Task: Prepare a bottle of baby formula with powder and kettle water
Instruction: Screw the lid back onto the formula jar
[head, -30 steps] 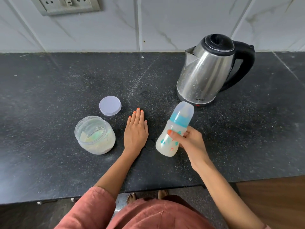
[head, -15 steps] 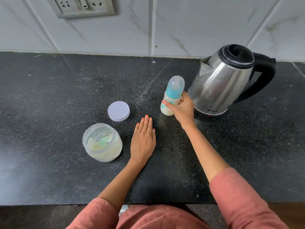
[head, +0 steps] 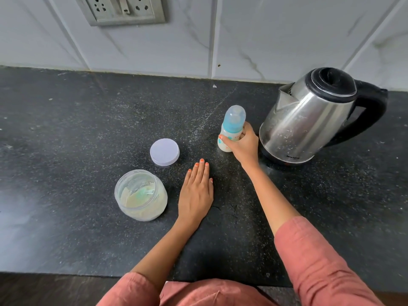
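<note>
A baby bottle (head: 231,127) with a blue collar and clear cap stands upright on the black counter (head: 66,133), just left of the steel kettle (head: 309,120). It holds milky white liquid. My right hand (head: 242,144) grips its lower body, thumb on the left side. My left hand (head: 196,191) lies flat on the counter with straight fingers, holding nothing. To its left sits an open clear jar (head: 141,195) of pale powder with a green scoop inside. The jar's lilac lid (head: 164,151) lies flat behind it.
The tiled wall with a socket plate (head: 123,9) runs along the back of the counter. The kettle's black handle (head: 371,115) points right. The counter's front edge is close to my body.
My right hand carried the bottle from tilted near the front of the counter to upright beside the kettle. My left hand stayed flat in place. The camera moved closer.
</note>
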Demonstrator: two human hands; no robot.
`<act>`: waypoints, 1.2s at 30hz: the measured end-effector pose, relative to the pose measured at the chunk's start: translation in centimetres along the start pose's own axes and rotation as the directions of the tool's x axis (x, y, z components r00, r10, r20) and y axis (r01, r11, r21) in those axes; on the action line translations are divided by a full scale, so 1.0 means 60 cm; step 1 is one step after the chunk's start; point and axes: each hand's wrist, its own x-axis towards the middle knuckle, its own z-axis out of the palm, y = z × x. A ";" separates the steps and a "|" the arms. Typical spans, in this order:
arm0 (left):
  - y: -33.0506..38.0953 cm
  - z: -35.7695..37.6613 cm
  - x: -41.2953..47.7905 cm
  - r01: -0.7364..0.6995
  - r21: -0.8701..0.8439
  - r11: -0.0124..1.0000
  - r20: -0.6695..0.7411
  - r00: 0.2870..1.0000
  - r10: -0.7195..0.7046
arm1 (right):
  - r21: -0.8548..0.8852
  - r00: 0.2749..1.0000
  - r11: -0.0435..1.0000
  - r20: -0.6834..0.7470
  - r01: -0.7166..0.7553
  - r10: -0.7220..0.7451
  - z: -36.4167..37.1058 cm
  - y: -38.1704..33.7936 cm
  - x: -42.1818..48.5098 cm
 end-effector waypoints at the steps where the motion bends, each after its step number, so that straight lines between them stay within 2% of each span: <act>1: 0.000 0.000 0.000 0.004 -0.002 1.000 0.003 1.000 -0.004 | 0.002 1.000 1.000 0.004 -0.004 0.004 0.000 0.000 -0.001; 11: 0.000 -0.003 0.000 -0.003 -0.030 1.000 0.009 1.000 0.004 | -0.062 0.998 0.998 0.068 0.006 -0.002 -0.008 0.017 -0.012; 19: 0.005 -0.016 -0.003 0.013 -0.095 0.995 -0.029 0.999 -0.016 | -0.051 1.000 0.999 0.013 0.020 -0.019 -0.036 0.042 -0.059; 24: 0.037 -0.063 -0.016 0.024 -0.241 0.970 -0.130 0.990 -0.056 | -0.054 0.996 0.998 0.092 0.013 -0.008 -0.046 0.029 -0.101; 29: 0.052 -0.139 -0.036 -0.069 -0.368 0.927 -0.225 0.974 -0.016 | 0.074 0.970 0.997 0.244 0.004 -0.022 -0.039 -0.019 -0.150; 32: 0.032 -0.191 -0.053 -0.123 -0.444 0.888 -0.253 0.967 0.007 | 0.158 0.942 0.987 0.337 -0.043 -0.012 -0.021 -0.048 -0.180; 36: -0.030 -0.250 -0.080 -0.168 -0.514 0.841 -0.313 0.950 -0.001 | 0.159 0.935 0.985 0.354 -0.060 0.000 0.018 -0.067 -0.208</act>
